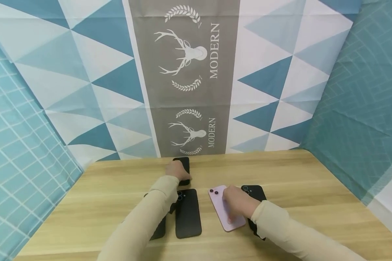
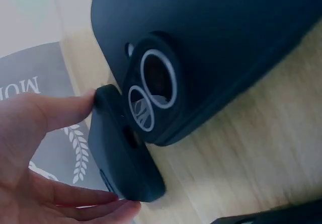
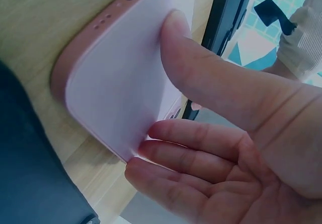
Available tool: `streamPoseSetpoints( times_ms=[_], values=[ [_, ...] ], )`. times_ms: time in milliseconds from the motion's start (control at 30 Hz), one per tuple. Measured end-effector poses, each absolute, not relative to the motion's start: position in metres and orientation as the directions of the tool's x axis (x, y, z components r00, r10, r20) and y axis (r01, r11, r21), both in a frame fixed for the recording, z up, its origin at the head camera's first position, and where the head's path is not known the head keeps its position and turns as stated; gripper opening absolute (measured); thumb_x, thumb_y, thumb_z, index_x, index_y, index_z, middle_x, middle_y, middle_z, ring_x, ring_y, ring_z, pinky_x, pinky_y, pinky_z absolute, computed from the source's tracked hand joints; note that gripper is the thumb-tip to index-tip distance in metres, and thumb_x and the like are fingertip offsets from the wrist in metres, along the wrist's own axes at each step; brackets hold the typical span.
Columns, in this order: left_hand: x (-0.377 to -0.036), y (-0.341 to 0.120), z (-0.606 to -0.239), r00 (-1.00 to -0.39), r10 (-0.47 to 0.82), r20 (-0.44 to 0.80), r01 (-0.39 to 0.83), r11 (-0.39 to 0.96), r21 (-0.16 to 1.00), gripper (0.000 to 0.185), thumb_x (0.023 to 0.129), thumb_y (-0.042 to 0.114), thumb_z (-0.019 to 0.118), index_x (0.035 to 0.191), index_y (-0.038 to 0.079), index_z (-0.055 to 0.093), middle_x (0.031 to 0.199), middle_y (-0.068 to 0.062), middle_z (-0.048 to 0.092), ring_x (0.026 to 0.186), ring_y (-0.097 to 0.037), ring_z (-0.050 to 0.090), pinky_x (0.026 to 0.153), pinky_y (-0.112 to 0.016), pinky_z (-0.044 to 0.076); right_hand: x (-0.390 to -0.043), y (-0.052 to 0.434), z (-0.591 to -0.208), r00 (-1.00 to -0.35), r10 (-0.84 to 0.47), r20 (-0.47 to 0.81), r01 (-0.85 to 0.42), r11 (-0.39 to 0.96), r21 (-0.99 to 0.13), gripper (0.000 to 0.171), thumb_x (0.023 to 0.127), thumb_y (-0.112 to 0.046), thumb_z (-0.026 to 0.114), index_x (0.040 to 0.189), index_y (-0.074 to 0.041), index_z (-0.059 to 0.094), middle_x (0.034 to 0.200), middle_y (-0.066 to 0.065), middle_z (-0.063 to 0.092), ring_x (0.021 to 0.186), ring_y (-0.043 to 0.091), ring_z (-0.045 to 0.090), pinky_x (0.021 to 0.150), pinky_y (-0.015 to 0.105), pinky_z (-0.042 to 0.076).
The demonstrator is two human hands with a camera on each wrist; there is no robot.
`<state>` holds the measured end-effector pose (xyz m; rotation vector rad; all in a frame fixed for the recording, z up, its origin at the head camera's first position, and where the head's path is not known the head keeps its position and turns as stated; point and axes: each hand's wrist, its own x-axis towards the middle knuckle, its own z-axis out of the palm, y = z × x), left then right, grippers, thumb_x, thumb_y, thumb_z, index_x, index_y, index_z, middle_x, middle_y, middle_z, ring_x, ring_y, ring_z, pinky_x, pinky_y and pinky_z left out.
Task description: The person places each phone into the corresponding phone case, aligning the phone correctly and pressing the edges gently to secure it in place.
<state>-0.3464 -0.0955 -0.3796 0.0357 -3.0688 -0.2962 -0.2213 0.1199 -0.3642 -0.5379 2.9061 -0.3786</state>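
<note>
At the far side of the table, my left hand [image 1: 177, 171] grips a black smartphone [image 1: 184, 163] by its edges. The left wrist view has the thumb on one long side of this phone [image 2: 121, 153] and the fingertips on the other. Closer in lies another black smartphone [image 1: 188, 217], back up, its two ringed lenses [image 2: 158, 78] showing. My right hand [image 1: 237, 203] is over a pink smartphone [image 1: 219, 203] lying camera side up. Its thumb rests on the pink back [image 3: 115, 78], while the fingertips touch near one long edge.
Beside the pink one lies a black smartphone [image 1: 255, 192], partly covered by the right sleeve. Another dark phone [image 1: 160, 230] shows from behind the left sleeve. The wooden table [image 1: 271, 166] meets a patterned cloth wall [image 1: 183, 90] at the back.
</note>
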Motion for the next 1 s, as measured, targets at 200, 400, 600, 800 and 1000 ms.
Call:
streamPoseSetpoints(
  times_ms=[200,400,600,800,1000],
  values=[
    [-0.336,-0.104,-0.377,-0.998,-0.046,-0.034,-0.052,0.970,0.238,0.070,0.066,0.034,0.088,0.119,-0.004,0.063,0.120,-0.018,0.066,0.086,-0.025,0.064,0.070,-0.033,0.057,-0.213,0.118,-0.367,-0.923,-0.370,-0.105,-0.333,0.906,-0.262,0.057,0.050,-0.006,0.093,0.100,0.007,0.066,0.096,0.016,0.066,0.083,0.019,0.058,0.083,0.038,0.055],
    [-0.334,-0.112,-0.370,-0.995,-0.095,-0.040,-0.102,0.973,0.209,0.082,0.065,0.039,0.088,0.130,0.000,0.056,0.124,-0.017,0.064,0.088,-0.024,0.066,0.068,-0.032,0.056,-0.214,0.117,-0.362,-0.916,-0.393,-0.084,-0.367,0.903,-0.224,0.054,0.049,-0.008,0.094,0.093,0.005,0.065,0.091,0.014,0.065,0.080,0.018,0.058,0.080,0.037,0.055],
    [-0.338,-0.105,-0.367,-0.994,-0.104,-0.035,-0.109,0.979,0.170,0.085,0.064,0.042,0.088,0.133,0.004,0.056,0.126,-0.014,0.064,0.091,-0.024,0.067,0.067,-0.031,0.056,-0.215,0.124,-0.361,-0.908,-0.416,-0.051,-0.393,0.887,-0.244,0.055,0.050,-0.006,0.093,0.097,0.007,0.067,0.090,0.012,0.067,0.081,0.018,0.058,0.079,0.037,0.054],
    [-0.341,-0.102,-0.368,-0.990,-0.122,-0.064,-0.132,0.974,0.186,0.086,0.063,0.039,0.089,0.133,0.004,0.055,0.125,-0.015,0.064,0.098,-0.029,0.066,0.077,-0.037,0.057,-0.210,0.126,-0.369,-0.936,-0.351,-0.022,-0.332,0.903,-0.273,0.048,0.058,-0.027,0.092,0.080,0.003,0.060,0.070,0.006,0.058,0.064,0.016,0.051,0.058,0.029,0.047],
    [-0.344,-0.107,-0.370,-0.989,-0.137,-0.056,-0.147,0.963,0.226,0.085,0.061,0.037,0.091,0.131,0.004,0.056,0.126,-0.015,0.063,0.101,-0.029,0.065,0.082,-0.039,0.056,-0.205,0.118,-0.372,-0.959,-0.280,0.030,-0.278,0.925,-0.259,0.052,0.058,-0.035,0.091,0.069,-0.001,0.054,0.064,0.006,0.052,0.060,0.016,0.044,0.054,0.029,0.042]
  ],
)
